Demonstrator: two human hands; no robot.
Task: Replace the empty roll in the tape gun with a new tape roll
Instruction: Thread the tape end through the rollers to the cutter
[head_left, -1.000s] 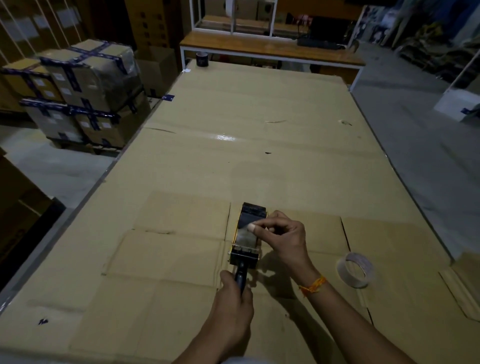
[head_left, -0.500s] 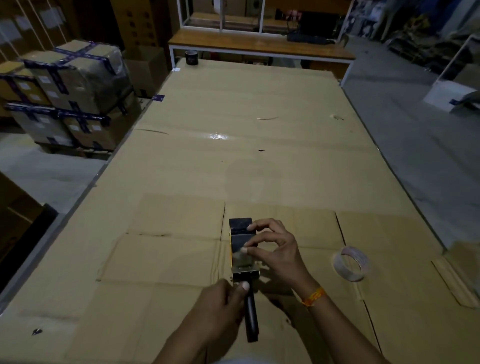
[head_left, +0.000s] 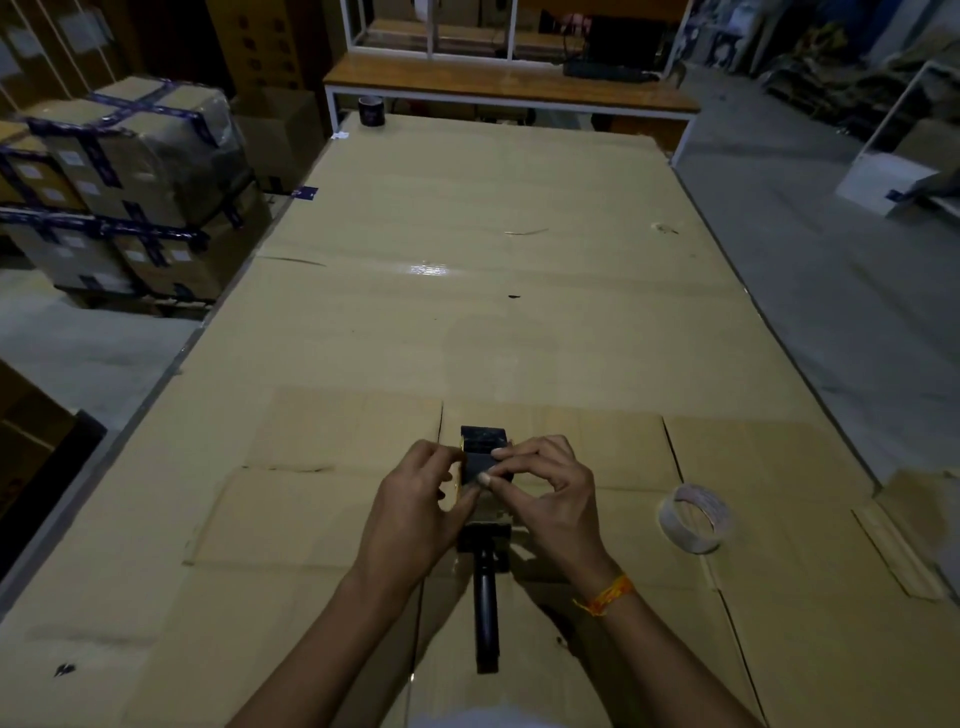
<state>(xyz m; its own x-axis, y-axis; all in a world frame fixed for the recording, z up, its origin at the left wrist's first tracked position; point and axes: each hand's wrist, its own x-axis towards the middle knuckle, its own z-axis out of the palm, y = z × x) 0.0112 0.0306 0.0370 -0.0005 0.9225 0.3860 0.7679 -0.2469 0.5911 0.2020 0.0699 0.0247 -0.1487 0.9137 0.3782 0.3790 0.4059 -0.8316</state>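
Observation:
The tape gun (head_left: 485, 597) lies on the cardboard-covered table (head_left: 467, 322) in front of me, its black handle pointing toward me and its head away. My left hand (head_left: 415, 514) grips the left side of the gun's head with curled fingers. From the right, my right hand (head_left: 545, 499) pinches the top of the head between thumb and fingers. What sits inside the head is hidden by both hands. A nearly spent pale tape roll (head_left: 696, 518) lies flat on the table, right of my right hand.
A dark tape roll (head_left: 372, 110) stands at the table's far left corner. Stacked taped cartons (head_left: 119, 187) sit on the floor to the left. A wooden bench (head_left: 509, 85) stands beyond the table. Bare concrete floor (head_left: 831, 270) lies to the right.
My left hand let go of the handle and moved up to the gun's head. The gun now lies flat with its handle bare. The right hand stayed on the head.

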